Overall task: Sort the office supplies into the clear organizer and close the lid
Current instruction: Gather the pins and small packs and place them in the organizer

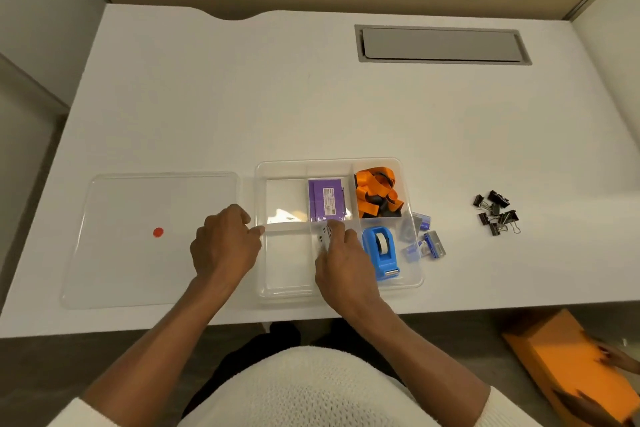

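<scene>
The clear organizer point(277, 168) sits near the desk's front edge. It holds purple boxes point(326, 199), orange and black lanyards point(378, 192) in the far right compartment, and a blue tape dispenser point(381, 251) in the near right one. My left hand point(223, 241) rests on the organizer's left rim, fingers curled. My right hand point(341, 265) is inside the organizer's near middle, pinching a small clear box point(323, 236). The clear lid point(121, 204) with a red dot lies flat to the left. Small clear staple boxes point(424, 239) lie just right of the organizer.
A pile of black binder clips point(497, 211) lies on the desk further right. A grey cable hatch point(441, 44) is set in the desk at the back. Below the desk at right, another person's hands hold an orange box point(568, 362).
</scene>
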Motion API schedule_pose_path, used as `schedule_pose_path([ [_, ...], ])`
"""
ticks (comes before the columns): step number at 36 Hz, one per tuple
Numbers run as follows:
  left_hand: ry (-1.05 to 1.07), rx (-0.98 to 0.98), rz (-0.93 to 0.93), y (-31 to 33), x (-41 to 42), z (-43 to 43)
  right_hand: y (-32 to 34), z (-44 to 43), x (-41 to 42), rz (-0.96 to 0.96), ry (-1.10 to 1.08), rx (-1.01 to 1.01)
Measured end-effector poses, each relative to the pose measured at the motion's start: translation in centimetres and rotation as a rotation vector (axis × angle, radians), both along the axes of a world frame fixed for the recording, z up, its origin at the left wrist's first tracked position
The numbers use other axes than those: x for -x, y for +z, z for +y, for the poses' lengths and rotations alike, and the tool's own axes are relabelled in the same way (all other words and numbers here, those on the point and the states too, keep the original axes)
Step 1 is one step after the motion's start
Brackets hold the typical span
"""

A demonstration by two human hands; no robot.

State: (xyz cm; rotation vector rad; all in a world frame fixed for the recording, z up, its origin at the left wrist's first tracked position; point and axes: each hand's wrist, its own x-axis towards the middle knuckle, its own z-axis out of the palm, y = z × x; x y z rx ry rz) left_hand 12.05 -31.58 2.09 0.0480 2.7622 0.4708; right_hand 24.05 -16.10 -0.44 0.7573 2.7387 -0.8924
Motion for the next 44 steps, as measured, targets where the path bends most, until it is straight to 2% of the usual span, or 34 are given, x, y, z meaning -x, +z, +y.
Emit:
schedule_pose_path([
  [8, 0.026, -0.089, -0.037, -1.5, 0.2, -0.9, -0.5, -0.7, -0.3, 0.088, -0.092, -0.092],
  [14, 0.022, -0.123, -0.056, -2.1, 0.3, -1.3, -0.7, 0.9, -1.3, -0.049, 0.125, -0.151],
  [18, 0.006, -0.129, -0.059, -2.5, 0.3, -1.6, -1.1, 1.2, -2.3, -0.065, 0.254, -0.19],
  [25, -0.008, -0.14, -0.05, -3.0, 0.3, -1.6, -0.4, -0.3, -2.1, -0.049, 0.212, -0.361],
  [29, 0.0, -0.145, -0.056, -3.2, 0.2, -1.7, -0.6, -0.6, -1.8, -0.113, 0.189, -0.346],
  [35, -0.011, -0.125, -0.04, -3.2, 0.1, -1.6, 0.4, -0.5, -2.3, -0.114, 0.294, -0.316],
  [44, -0.183, 0.083, 0.107, -1.0, -0.8, -0.9, 1.9, 2.0, -3.4, 0.113, 0.184, -0.207],
])
